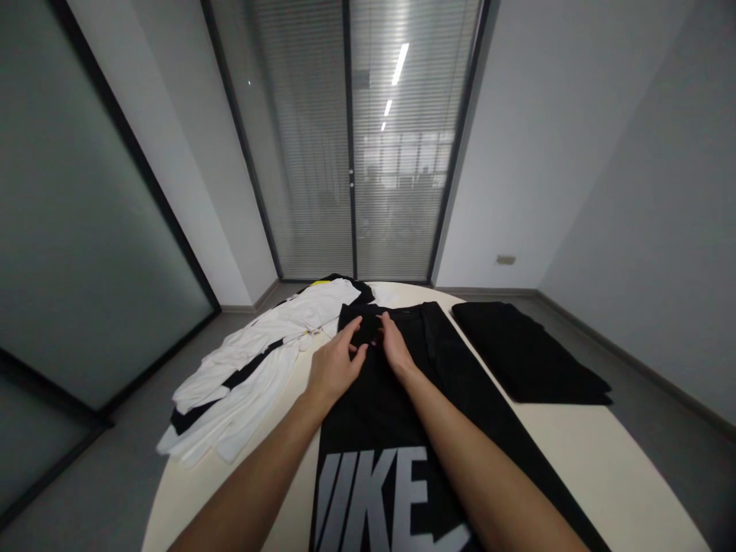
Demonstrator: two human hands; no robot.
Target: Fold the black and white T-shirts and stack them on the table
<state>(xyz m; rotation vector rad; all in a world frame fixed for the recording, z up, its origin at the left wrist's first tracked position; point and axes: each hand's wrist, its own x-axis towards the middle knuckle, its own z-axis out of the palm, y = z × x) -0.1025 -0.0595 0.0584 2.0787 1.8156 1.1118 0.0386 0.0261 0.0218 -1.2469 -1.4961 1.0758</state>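
Large pale lettering [373, 498] is found nearest the camera, printed on a black garment [379, 406] that is laid lengthwise on a cream table [609, 468], its waistband end turned away. At that far end, both hands are placed on or just over the cloth. On the left hand [336, 364], thumb and fingers are held apart, with dark fabric seen between them; the right hand [396, 345] is set close beside it, fingers bent — whether cloth is pinched by it cannot be told. To the right, separated by bare tabletop, a folded black cloth item [523, 353] is noted near the table's edge. To the left, white clothes [276, 322] are heaped loosely along the rim, with dark pieces [250, 369] layered among them and a yellow patch [320, 282] exposed at the far end. Beyond the table, glass panels [396, 222] are backed by horizontal blinds.
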